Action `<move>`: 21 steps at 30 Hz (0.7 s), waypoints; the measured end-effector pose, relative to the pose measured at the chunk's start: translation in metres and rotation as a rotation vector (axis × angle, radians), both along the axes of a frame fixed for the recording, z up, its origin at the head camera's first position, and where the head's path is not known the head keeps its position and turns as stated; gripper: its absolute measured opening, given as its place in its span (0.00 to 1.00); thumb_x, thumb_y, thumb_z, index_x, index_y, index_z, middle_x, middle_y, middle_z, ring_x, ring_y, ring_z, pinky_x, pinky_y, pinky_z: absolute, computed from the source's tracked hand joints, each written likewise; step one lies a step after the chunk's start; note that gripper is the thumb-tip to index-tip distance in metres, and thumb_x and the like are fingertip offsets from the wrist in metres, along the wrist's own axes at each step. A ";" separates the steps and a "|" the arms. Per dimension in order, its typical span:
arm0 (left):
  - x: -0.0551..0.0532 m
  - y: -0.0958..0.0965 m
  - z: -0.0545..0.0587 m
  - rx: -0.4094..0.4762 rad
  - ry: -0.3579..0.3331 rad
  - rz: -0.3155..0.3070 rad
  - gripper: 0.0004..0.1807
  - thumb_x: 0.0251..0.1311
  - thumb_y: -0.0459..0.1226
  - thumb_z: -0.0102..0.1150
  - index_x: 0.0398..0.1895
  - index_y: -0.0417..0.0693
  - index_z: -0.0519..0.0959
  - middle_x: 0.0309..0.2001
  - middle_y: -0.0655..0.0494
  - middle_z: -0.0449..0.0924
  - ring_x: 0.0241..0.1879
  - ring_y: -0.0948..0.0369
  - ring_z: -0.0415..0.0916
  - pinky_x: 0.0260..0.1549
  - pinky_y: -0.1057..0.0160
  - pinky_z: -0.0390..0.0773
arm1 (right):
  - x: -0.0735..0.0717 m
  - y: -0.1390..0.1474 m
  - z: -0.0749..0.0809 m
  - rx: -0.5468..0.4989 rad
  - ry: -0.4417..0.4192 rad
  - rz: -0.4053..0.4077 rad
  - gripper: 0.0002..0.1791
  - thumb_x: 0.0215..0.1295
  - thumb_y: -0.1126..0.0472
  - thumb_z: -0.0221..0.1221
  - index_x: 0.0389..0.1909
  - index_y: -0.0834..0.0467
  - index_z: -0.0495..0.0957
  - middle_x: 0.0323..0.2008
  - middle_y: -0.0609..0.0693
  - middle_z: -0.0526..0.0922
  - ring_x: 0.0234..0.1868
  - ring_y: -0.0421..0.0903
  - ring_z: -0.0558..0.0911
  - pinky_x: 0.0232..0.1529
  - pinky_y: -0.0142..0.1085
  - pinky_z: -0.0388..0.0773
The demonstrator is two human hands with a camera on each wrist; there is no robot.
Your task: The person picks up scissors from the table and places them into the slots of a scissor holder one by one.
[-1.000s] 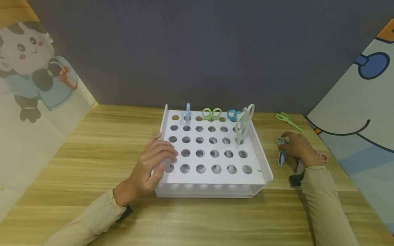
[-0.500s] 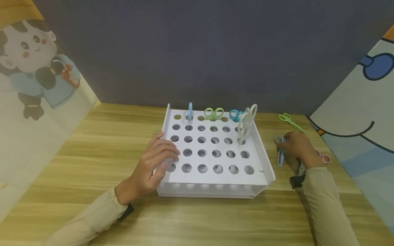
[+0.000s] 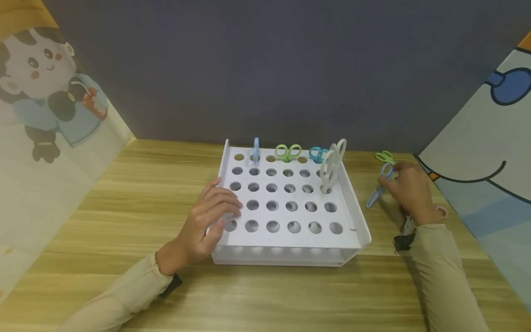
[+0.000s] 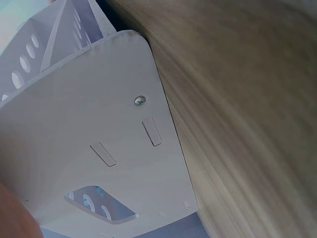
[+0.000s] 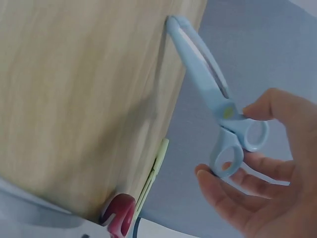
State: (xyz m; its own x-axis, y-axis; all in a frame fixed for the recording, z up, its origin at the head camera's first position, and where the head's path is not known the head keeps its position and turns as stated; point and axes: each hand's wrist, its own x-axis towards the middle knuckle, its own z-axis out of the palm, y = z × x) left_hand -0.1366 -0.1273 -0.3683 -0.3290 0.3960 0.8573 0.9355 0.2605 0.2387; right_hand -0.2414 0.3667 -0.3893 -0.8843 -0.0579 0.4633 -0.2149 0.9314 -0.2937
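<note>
My right hand [image 3: 410,189] pinches light blue scissors [image 5: 205,74] near their finger loops, right of the white rack [image 3: 286,240]. In the right wrist view the thumb presses by the pivot, with other fingers at the loops. The blades point down toward the table, tilted. My left hand [image 3: 201,221] rests on the rack's left edge, fingers relaxed and holding nothing. Handles stand up from the rack's holes: blue scissors [image 3: 256,151], green scissors [image 3: 293,154] and teal scissors [image 3: 315,155] along the back row, and tall whitish scissors [image 3: 329,168] at the right.
Green scissors [image 3: 385,157] lie on the table behind my right hand, partly covered. A pink loop [image 3: 442,211] shows beside the right wrist. A dark grey wall [image 3: 265,69] closes off the back, and printed panels flank both sides of the wooden table [image 3: 166,166].
My right hand has lifted the blue scissors off the table and moved slightly back and right; their blades have swung to a slant. The left hand stays on the rack.
</note>
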 end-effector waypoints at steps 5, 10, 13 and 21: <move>0.000 0.000 0.000 0.006 0.001 -0.002 0.20 0.65 0.38 0.35 0.33 0.39 0.80 0.39 0.47 0.82 0.45 0.49 0.76 0.66 0.35 0.56 | 0.000 -0.004 0.004 -0.051 -0.033 -0.036 0.32 0.54 0.54 0.67 0.48 0.77 0.75 0.34 0.74 0.79 0.25 0.63 0.77 0.17 0.48 0.67; 0.000 0.000 0.000 0.006 0.000 -0.004 0.20 0.66 0.38 0.35 0.33 0.39 0.80 0.39 0.47 0.82 0.45 0.49 0.76 0.66 0.36 0.56 | 0.001 -0.008 0.008 -0.082 -0.018 -0.056 0.32 0.53 0.55 0.67 0.51 0.75 0.72 0.35 0.73 0.79 0.26 0.64 0.77 0.22 0.54 0.70; 0.000 0.000 0.000 0.007 -0.001 -0.005 0.20 0.66 0.38 0.35 0.33 0.39 0.80 0.39 0.47 0.82 0.45 0.49 0.76 0.66 0.36 0.56 | 0.002 -0.013 0.011 -0.119 0.034 -0.043 0.30 0.53 0.58 0.67 0.52 0.73 0.73 0.39 0.73 0.78 0.33 0.67 0.77 0.32 0.60 0.71; 0.000 0.000 0.001 0.009 0.004 -0.004 0.20 0.66 0.38 0.36 0.33 0.39 0.80 0.39 0.46 0.82 0.45 0.49 0.76 0.66 0.36 0.56 | 0.006 -0.024 0.024 -0.168 0.180 0.061 0.24 0.52 0.64 0.66 0.51 0.69 0.77 0.44 0.70 0.79 0.42 0.67 0.76 0.41 0.62 0.70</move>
State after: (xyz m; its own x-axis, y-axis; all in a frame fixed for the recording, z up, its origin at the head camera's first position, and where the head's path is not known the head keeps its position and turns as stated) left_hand -0.1363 -0.1272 -0.3677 -0.3241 0.3897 0.8620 0.9375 0.2544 0.2375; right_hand -0.2355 0.3422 -0.3657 -0.7838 -0.0177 0.6207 -0.3321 0.8566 -0.3949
